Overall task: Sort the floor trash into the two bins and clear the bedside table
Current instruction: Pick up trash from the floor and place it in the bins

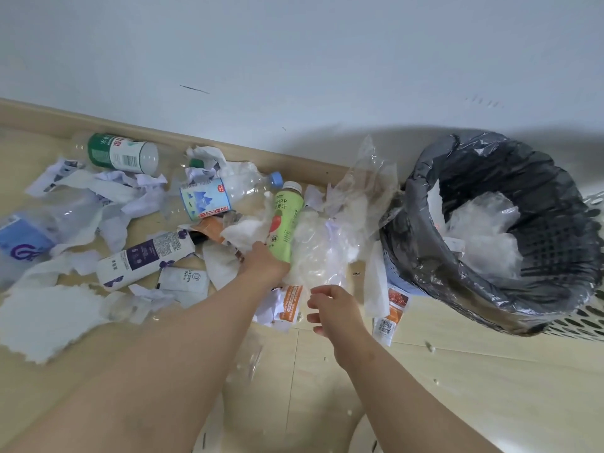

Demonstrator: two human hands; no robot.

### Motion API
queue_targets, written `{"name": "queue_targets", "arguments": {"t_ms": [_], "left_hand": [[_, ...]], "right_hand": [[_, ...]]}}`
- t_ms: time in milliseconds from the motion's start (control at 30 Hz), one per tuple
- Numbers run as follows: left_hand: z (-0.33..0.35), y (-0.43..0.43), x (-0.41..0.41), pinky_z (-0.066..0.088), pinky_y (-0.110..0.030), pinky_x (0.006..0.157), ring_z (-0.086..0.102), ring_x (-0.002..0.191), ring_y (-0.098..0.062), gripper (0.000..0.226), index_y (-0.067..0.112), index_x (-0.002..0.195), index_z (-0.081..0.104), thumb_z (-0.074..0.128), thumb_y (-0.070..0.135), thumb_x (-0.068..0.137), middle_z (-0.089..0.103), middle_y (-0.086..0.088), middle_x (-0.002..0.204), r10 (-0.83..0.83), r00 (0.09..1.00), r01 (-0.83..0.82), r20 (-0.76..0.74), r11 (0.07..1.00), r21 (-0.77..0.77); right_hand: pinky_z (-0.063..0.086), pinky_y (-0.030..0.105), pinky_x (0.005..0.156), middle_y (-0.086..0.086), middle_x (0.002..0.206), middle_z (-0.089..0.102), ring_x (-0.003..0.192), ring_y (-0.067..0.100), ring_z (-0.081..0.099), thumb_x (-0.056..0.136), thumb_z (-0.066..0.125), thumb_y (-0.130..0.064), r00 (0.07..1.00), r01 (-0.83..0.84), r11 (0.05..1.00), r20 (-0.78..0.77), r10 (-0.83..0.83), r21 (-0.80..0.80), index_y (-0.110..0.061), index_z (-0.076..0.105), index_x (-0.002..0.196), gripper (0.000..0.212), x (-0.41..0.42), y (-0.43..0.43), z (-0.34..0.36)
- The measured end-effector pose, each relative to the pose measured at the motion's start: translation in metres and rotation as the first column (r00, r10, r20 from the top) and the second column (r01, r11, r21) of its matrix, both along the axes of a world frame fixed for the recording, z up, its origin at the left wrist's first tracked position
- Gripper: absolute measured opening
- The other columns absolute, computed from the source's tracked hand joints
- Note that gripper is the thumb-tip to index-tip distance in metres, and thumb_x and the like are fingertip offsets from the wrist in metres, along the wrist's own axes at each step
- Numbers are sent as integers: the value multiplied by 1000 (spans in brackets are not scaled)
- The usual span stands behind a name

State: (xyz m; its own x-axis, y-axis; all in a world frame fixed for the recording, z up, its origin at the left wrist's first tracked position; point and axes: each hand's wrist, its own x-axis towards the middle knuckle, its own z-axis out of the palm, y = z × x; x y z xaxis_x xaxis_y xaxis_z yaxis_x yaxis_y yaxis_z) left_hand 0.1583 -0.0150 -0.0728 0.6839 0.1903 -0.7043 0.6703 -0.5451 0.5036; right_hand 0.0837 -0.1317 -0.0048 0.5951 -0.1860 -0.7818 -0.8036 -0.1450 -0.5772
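Observation:
Trash lies scattered on the floor along the wall. My left hand [263,264] grips the lower end of a green juice bottle [283,219] with a white cap, in the middle of the pile. My right hand [330,305] hovers just right of it, fingers loosely apart and holding nothing, below a heap of clear plastic wrap [318,253]. A basket bin [483,230] lined with a dark bag stands at the right and holds crumpled clear plastic. Tissues [49,313] and paper scraps lie all around.
Other bottles lie on the floor: a green-labelled one [122,154] by the baseboard, a clear blue-capped one [212,197], and a white and purple one [145,259]. Orange snack wrappers [394,307] sit by the bin. A white perforated bin edge [585,325] shows at far right.

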Motion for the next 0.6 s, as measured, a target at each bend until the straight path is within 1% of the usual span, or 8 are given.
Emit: {"name": "queue_targets", "arguments": {"t_ms": [100, 167, 267, 300, 367, 500, 567, 600], "left_hand": [[-2, -2, -3, 51, -37, 80, 59, 97, -30, 52, 11, 118, 38, 65, 30, 78, 57, -8, 109, -31, 1000, 31, 5, 994, 102], [3, -3, -3, 52, -37, 78, 60, 95, -30, 58, 9, 120, 36, 65, 33, 76, 55, -11, 112, 44, 999, -45, 21, 997, 56], [17, -1, -9, 49, -31, 61, 59, 78, -22, 53, 4, 119, 40, 64, 27, 77, 57, -11, 104, 299, 954, -288, 37, 941, -181], [21, 2, -14, 50, -31, 61, 58, 75, -21, 50, 2, 118, 43, 63, 24, 78, 58, -11, 96, 375, 927, -358, 13, 893, -274], [29, 10, -29, 53, -37, 77, 57, 76, -21, 47, 1, 117, 47, 63, 22, 78, 59, -9, 89, 470, 881, -452, -57, 799, -397], [46, 24, -54, 54, -32, 78, 61, 90, -23, 42, 1, 122, 47, 58, 21, 86, 58, -17, 112, 519, 830, -524, -205, 598, -607], [57, 25, -63, 52, -33, 83, 60, 96, -25, 29, 1, 117, 50, 50, 15, 92, 59, -17, 112, 466, 858, -474, -217, 555, -684], [63, 23, -68, 51, -35, 84, 60, 96, -26, 23, 2, 112, 50, 48, 13, 93, 59, -16, 109, 433, 878, -438, -203, 557, -706]], "right_hand": [[41, 25, 64, 0, 89, 62, 64, 12, 55, 90, 46, -11, 1000, -1, 999, 6, 1, 40, -22, 57, 84, 17, -1, -2, 3], [42, 25, 62, -2, 81, 62, 62, 11, 56, 90, 47, -10, 999, 9, 998, 36, -11, 57, -20, 59, 83, 17, 0, -5, 6], [43, 24, 62, -2, 78, 62, 62, 11, 56, 90, 47, -9, 997, 45, 995, 61, -51, 93, -18, 59, 84, 16, 2, -7, 10], [43, 24, 62, -2, 77, 61, 62, 12, 56, 90, 48, -8, 996, 57, 992, 64, -64, 110, -17, 60, 84, 16, 2, -6, 11], [45, 22, 59, 0, 78, 61, 63, 13, 55, 90, 48, -7, 995, 61, 986, 65, -72, 153, -16, 60, 83, 17, 1, -2, 14], [44, 13, 42, 4, 84, 58, 65, 13, 53, 92, 50, -10, 994, 69, 971, 68, -86, 228, -15, 59, 85, 13, 2, -1, 20], [46, 14, 44, 1, 88, 59, 68, 12, 54, 93, 53, -21, 994, 69, 957, 66, -92, 281, -16, 57, 93, 6, 4, -1, 22], [48, 16, 49, 1, 90, 60, 71, 13, 56, 93, 54, -26, 994, 70, 950, 63, -94, 306, -15, 57, 100, 14, 5, 0, 22]]}}
